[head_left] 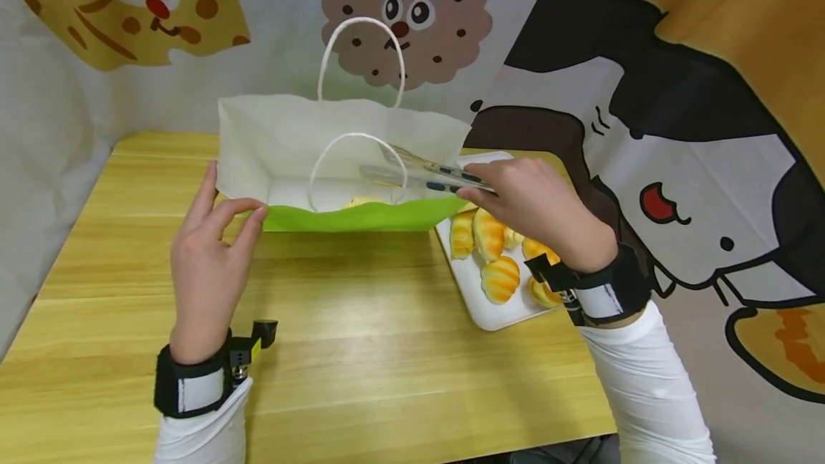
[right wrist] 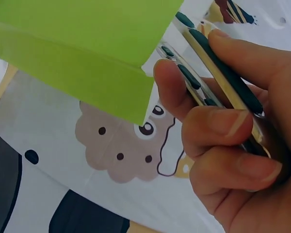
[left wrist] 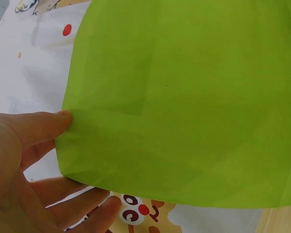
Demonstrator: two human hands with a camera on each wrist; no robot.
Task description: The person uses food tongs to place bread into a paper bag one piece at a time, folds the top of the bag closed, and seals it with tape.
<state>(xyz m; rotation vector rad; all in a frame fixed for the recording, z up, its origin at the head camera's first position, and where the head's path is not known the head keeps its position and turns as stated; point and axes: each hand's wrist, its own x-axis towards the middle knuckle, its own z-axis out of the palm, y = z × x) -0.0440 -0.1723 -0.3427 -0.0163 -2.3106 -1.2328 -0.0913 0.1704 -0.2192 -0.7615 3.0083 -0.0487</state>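
Note:
A paper bag point(head_left: 351, 219), green outside and white inside, stands with its mouth tipped toward the head camera and two white cord handles. My left hand point(head_left: 213, 256) pinches its left edge; in the left wrist view the thumb point(left wrist: 53, 124) lies at the rim of the green side. My right hand point(head_left: 538, 206) grips metal tongs point(head_left: 451, 176) with dark green grip patches. The tongs' arms reach through the bag's mouth from the right, spread apart, with nothing between them. Inside the bag, a yellow bread piece point(head_left: 363, 202) shows partly above the front rim.
On the right of the wooden table point(head_left: 361, 349), partly under my right forearm, a white tray point(head_left: 491, 317) carries several small bread rolls point(head_left: 500, 279). A cartoon-printed cloth point(head_left: 277, 56) hangs close behind the table and along its right side.

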